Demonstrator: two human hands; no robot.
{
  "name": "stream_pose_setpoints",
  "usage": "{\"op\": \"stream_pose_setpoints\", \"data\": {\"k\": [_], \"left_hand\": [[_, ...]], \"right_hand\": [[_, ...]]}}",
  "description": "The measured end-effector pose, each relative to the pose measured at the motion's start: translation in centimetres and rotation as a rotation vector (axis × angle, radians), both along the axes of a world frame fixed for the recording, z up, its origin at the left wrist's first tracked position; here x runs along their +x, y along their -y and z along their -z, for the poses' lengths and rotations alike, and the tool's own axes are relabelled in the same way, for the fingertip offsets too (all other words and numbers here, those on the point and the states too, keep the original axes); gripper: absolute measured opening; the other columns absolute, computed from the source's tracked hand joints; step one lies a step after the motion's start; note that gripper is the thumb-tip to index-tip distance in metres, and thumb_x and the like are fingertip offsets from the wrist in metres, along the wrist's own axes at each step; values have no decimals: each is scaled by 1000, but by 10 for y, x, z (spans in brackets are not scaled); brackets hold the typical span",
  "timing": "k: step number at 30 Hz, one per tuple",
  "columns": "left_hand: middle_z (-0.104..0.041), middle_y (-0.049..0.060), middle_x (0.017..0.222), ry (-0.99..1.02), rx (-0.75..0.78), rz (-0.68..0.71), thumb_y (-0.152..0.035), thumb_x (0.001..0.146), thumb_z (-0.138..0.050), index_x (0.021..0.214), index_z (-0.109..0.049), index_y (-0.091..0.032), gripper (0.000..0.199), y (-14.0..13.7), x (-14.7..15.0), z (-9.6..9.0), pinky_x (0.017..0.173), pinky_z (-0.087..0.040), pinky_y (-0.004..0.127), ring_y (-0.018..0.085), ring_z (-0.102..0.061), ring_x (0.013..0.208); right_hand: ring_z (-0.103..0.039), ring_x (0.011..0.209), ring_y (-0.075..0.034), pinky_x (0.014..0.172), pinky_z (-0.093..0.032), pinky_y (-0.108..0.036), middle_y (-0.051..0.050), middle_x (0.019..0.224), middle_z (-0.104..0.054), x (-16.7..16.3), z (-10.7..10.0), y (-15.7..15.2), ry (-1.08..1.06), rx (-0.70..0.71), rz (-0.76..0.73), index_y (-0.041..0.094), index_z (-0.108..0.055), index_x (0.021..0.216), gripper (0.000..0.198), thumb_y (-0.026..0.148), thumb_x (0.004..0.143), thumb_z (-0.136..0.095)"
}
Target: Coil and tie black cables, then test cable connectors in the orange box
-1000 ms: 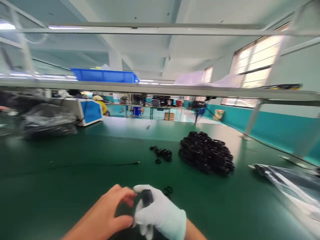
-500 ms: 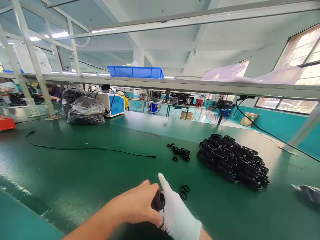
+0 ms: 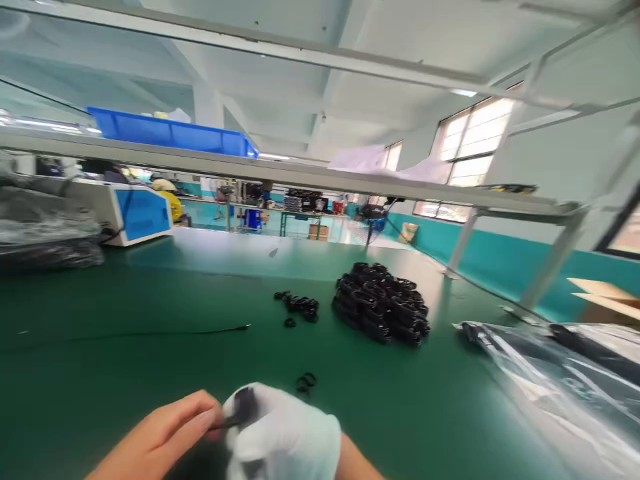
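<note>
Fingertips (image 3: 207, 419) of the bare left hand (image 3: 165, 437) are pinched together on a small black part (image 3: 240, 408), which sits at the bottom centre of the view, low over the near edge of the green table (image 3: 125, 373). Fingers of the right hand (image 3: 283, 437), in a white glove, are curled against the same black part from the other side. Motion blur hides the part's exact shape.

No brand, label or writing is legible on any item in view.

Surface: a green mat covers the whole bench. Two small black rings (image 3: 305, 383) lie just beyond the gloved hand. Farther back lies a loose cluster of small black rings (image 3: 299, 307), and to its right a large heap of black ring-shaped parts (image 3: 381, 303). A thin black cable (image 3: 150, 333) runs across the left half of the mat. Clear plastic bags (image 3: 545, 373) lie at the right edge. A dark bagged bundle (image 3: 45, 233) and a blue-and-white machine (image 3: 127, 213) stand at the far left.

Room: a grey overhead shelf (image 3: 300, 175) spans the bench and carries a blue bin (image 3: 170, 133). Teal-painted lower walls, bright windows (image 3: 475, 133) and further benches fill the background.
</note>
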State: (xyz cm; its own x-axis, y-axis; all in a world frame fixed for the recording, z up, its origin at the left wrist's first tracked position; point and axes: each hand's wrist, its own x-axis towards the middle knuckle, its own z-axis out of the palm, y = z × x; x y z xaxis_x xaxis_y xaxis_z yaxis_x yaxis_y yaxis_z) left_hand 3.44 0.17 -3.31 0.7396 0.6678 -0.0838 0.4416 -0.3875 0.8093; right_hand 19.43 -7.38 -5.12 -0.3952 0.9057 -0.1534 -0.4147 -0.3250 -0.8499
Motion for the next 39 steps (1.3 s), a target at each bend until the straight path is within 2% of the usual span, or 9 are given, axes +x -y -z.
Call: {"op": "stream_pose_setpoints", "data": {"k": [4,7,10,14,20,28,30,35,39], "left_hand": [[-64,1,81,-68,265,-2,-30,88,-35,81,-63,-25,29,40,-2,-17,69,-44,27,18,-58,74],[-64,5,69,-142,600,60,-16,82,-38,77,-67,-26,31,64,-1,-17,57,-40,30,22,-57,67],[-68,3,71,-217,371,55,-12,77,-40,74,-66,-27,29,60,-1,-12,58,-40,30,23,-60,69],[-69,-2,69,-168,34,81,-14,76,-38,60,-61,-24,30,34,-2,-12,61,-40,31,21,-60,67],[-64,-2,70,360,-344,-88,-14,71,-56,77,-60,-18,8,34,9,-21,63,-42,26,14,-54,66],[-60,-2,75,573,-634,-117,-11,68,-60,84,-54,-16,17,35,25,2,51,-39,24,8,-50,51],[-59,-1,80,547,-596,-156,-11,69,-57,91,-55,-18,23,33,20,1,52,-38,23,9,-49,55],[-59,1,93,285,-95,-173,-18,77,-52,102,-61,-27,29,29,8,-19,78,-39,32,18,-51,87],[-60,1,92,213,-133,17,-21,74,-56,96,-69,-28,26,19,13,-26,83,-40,34,20,-54,89]], "right_hand": [[-44,34,-7,29,-32,-16,10,52,-51,-2,0,9,227,-83,346,19,-44,83,42,4,45,-56],[-33,34,-2,31,-23,-14,14,48,-42,3,-2,17,379,85,320,21,-44,80,44,-3,43,-52],[-37,35,-3,32,-25,-14,13,49,-45,5,-7,24,357,166,200,21,-48,86,46,-3,46,-55],[-50,37,-7,30,-32,-17,2,83,-63,1,-6,27,-37,144,114,22,-44,88,51,10,47,-71],[-46,33,-7,34,-32,-14,3,54,-61,2,10,22,-228,254,14,24,-36,96,49,26,61,-72],[-50,34,-9,33,-31,-14,3,50,-61,3,21,19,-168,216,82,21,-38,102,57,27,58,-74],[-49,35,-9,34,-32,-15,3,51,-61,4,20,19,-151,186,106,20,-39,108,61,27,58,-74],[-46,35,-7,37,-33,-17,1,50,-61,5,17,22,-178,92,14,11,-44,115,61,18,60,-70],[-57,46,-13,43,-41,-22,-6,63,-64,-2,16,23,-267,19,-31,8,-54,106,52,33,63,-70]]}}
